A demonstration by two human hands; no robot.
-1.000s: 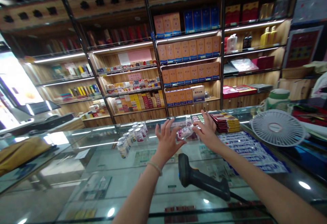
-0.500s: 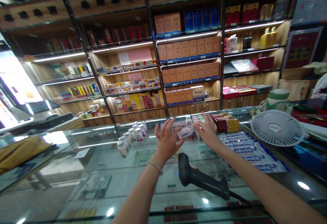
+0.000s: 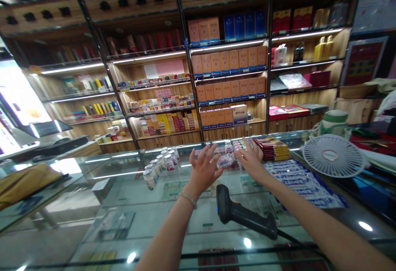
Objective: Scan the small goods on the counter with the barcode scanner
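Observation:
My left hand (image 3: 204, 164) hovers low over the glass counter (image 3: 139, 209) with its fingers spread. From the other side my right hand (image 3: 250, 157) reaches in, fingers stretched out. Between them a small clear plastic container (image 3: 225, 161) lies on its side, close to both hands; whether fingertips touch it I cannot tell. Just behind it stands a small clear bottle (image 3: 228, 145) with a pale lid. A row of small packs with pink and green on them (image 3: 239, 144) is partly hidden by my right hand. In front of my hands a black barcode scanner (image 3: 244, 213) lies with its cable to the right.
Several small lidded jars (image 3: 162, 161) stand in rows to the left. On the right are red-and-yellow packets (image 3: 274, 148), blue-and-white packs (image 3: 305, 182), a white slotted round basket (image 3: 333, 155) and a green-lidded jug (image 3: 334, 118). Stocked wooden shelves (image 3: 232, 127) line the back wall.
My hands stay almost where they were, with slight finger movement around the clear container. The view has shifted a little.

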